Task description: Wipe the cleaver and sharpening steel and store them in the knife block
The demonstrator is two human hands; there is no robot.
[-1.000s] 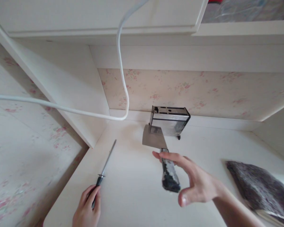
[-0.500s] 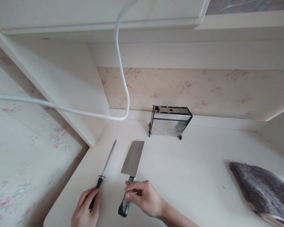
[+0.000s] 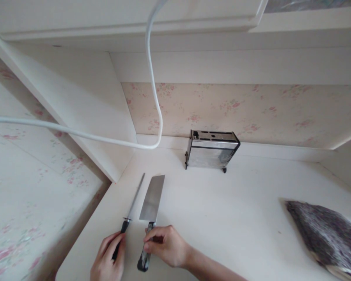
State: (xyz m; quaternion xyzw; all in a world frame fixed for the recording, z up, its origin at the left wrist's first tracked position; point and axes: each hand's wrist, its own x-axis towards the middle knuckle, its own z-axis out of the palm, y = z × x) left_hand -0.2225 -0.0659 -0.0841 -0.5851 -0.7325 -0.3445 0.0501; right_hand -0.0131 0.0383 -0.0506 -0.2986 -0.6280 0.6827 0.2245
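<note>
My left hand [image 3: 109,255] is closed around the black handle of a sharpening steel [image 3: 136,197], whose thin grey rod points away from me along the counter. Just to its right lies a cleaver [image 3: 153,198] with a broad grey blade and a worn black handle. The thumb and fingers of my right hand [image 3: 167,246] pinch that handle near its middle. Blade and rod are side by side with a narrow gap between them, tips toward the wall.
A metal knife block [image 3: 213,154] stands at the back of the white counter [image 3: 236,226]. At the right lies a dark, fuzzy cloth item [image 3: 324,234]. A white cable [image 3: 155,97] hangs in front of the cabinet [image 3: 76,17] above. A side panel [image 3: 84,97] borders the left.
My right hand has moved the cleaver left, closer to the sharpening steel. My left hand and the steel have stayed nearly in place.
</note>
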